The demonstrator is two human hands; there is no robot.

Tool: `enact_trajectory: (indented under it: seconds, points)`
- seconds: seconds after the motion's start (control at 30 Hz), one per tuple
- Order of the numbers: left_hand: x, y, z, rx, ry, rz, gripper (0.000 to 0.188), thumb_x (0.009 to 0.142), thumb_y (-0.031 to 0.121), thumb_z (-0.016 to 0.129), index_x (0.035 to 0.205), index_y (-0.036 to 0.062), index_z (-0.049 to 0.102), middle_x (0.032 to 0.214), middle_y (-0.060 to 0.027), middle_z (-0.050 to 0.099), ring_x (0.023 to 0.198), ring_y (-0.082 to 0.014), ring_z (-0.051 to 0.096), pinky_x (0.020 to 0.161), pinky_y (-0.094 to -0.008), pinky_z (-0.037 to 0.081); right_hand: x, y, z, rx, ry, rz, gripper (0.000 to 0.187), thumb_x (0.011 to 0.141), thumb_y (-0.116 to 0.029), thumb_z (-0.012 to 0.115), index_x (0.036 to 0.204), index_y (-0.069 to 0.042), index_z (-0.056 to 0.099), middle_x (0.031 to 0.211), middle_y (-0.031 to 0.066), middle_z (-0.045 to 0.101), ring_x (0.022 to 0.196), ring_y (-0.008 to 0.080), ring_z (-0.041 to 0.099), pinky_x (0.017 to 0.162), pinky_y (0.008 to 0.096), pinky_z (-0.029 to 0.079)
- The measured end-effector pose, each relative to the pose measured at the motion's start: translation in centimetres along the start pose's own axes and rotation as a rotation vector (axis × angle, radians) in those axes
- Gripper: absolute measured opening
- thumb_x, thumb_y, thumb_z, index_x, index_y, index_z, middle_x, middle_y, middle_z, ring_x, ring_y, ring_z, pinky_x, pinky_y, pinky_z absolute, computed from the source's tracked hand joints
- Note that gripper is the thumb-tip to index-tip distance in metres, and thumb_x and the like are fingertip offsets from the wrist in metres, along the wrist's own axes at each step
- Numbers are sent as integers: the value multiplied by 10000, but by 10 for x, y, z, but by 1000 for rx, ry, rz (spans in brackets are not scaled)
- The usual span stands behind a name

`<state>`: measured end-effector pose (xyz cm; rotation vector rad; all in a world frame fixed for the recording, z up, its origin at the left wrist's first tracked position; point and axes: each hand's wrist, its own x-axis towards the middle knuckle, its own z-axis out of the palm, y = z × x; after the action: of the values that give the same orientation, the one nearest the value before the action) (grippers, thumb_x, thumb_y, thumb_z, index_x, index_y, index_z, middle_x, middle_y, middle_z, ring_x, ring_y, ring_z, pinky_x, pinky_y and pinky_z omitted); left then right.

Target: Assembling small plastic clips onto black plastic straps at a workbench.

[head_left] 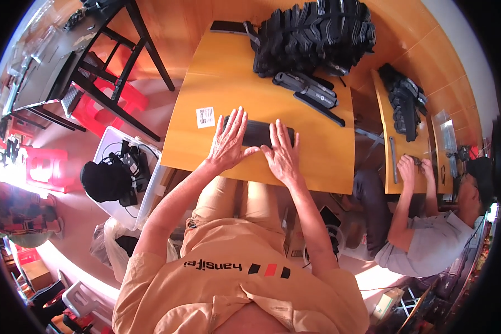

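A dark, flat rectangular piece (254,132) with what looks like a ribbed surface lies on the yellow wooden table (206,149). My left hand (229,140) rests palm down over its left end, fingers stretched out. Over its right end lies my right hand (281,148), also flat with fingers spread. The thumbs point toward each other along the piece's near edge. Both palms hide the ends of the piece, so its exact kind cannot be made out. A white printed label sheet (205,117) lies just left of my left hand.
Behind stands a big heap of black folded items (317,39), with several grey-black parts (307,92) before it. A dark flat slab (229,26) lies at the far left corner. A white bin (108,146) holds black items. At right, a co-worker's hands (414,167) work at another table.
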<state>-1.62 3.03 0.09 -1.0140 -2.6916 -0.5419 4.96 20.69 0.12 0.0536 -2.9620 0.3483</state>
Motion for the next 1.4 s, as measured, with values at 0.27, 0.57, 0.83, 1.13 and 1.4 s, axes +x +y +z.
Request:
enact_trajectory:
  seconds: [0.27, 0.57, 0.83, 1.13, 1.4]
  points:
    - [4, -13, 10, 22, -46, -33, 947, 774, 667, 425, 1364, -51, 237, 1435, -220, 212, 1344, -330, 196, 1075, -501, 143, 9, 6, 4, -12, -13, -49, 676, 866, -410, 499, 1385, -49, 261, 1455, 149, 213, 1335, 265, 232, 1061, 532, 164]
    - [7, -18, 9, -123, -47, -31, 888, 822, 613, 418, 1364, -63, 221, 1422, -262, 199, 1342, -356, 177, 1084, -470, 149, 11, 7, 3, 0, -1, -71, 695, 842, -397, 539, 1379, -45, 271, 1451, 169, 209, 1329, 298, 240, 1060, 525, 173]
    - [-23, -37, -11, -742, 344, -736, 276, 865, 143, 517, 1096, -6, 541, 982, -196, 596, 868, -327, 600, 737, -402, 482, -10, 40, -13, 334, 395, 77, 379, 857, -143, 543, 1207, -12, 478, 1241, 183, 477, 1191, 345, 412, 990, 469, 300]
    - [12, -26, 1, -329, 111, -926, 360, 784, 369, 612, 904, 30, 631, 871, -181, 637, 784, -351, 623, 724, -412, 483, -23, 61, -3, 166, 428, 203, 218, 883, -175, 503, 1036, -35, 574, 1033, 132, 522, 995, 297, 486, 853, 430, 365]
    - [40, -5, 18, -22, 57, -931, 411, 812, 445, 582, 781, 37, 619, 757, -156, 629, 733, -315, 625, 657, -414, 488, -24, 64, 1, 49, 372, 219, 260, 889, -237, 501, 1070, -56, 547, 1042, 138, 482, 1002, 301, 465, 870, 446, 338]
